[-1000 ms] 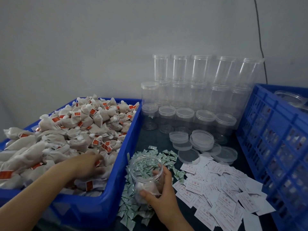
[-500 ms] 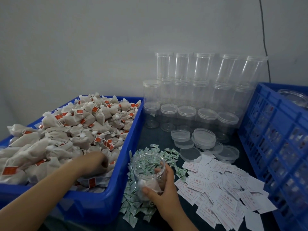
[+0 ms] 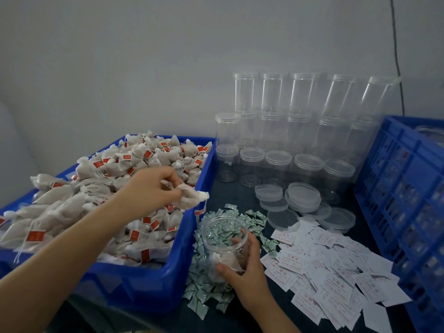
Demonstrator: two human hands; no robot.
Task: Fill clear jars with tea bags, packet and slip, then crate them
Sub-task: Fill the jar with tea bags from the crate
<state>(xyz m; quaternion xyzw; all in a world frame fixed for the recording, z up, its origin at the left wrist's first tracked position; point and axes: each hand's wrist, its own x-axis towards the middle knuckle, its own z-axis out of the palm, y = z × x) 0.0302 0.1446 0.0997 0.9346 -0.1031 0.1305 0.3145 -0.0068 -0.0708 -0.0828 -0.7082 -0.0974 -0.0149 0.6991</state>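
1. Head view, looking down at a dark work table (image 3: 230,188): a clear jar (image 3: 224,246) with no lid stands near the centre, on a heap of small green-and-white packets (image 3: 252,218). At least one tea bag lies in its bottom.
2. The right hand (image 3: 245,267) grips the jar low on its right side, thumb across the near wall and fingers curled round the far wall.
3. The left hand (image 3: 153,188) is raised over the right edge of a blue bin (image 3: 134,282), just left of and above the jar. Its fingertips pinch a white tea bag (image 3: 192,198), which hangs out past the bin's rim.
4. The bin fills the left of the scene and is heaped with tea bags (image 3: 101,188), pale pouches bearing red tags.
5. Right of the jar, white paper slips (image 3: 331,267) with red print lie scattered across the table.
6. Beyond the slips, loose clear lids (image 3: 302,195) sit in a small stack and spread.
7. Far back against the grey wall, empty clear jars (image 3: 298,116) are stacked in rows, some lidded.
8. At the right edge stands a blue slatted crate (image 3: 403,200); what it holds is too indistinct to tell.
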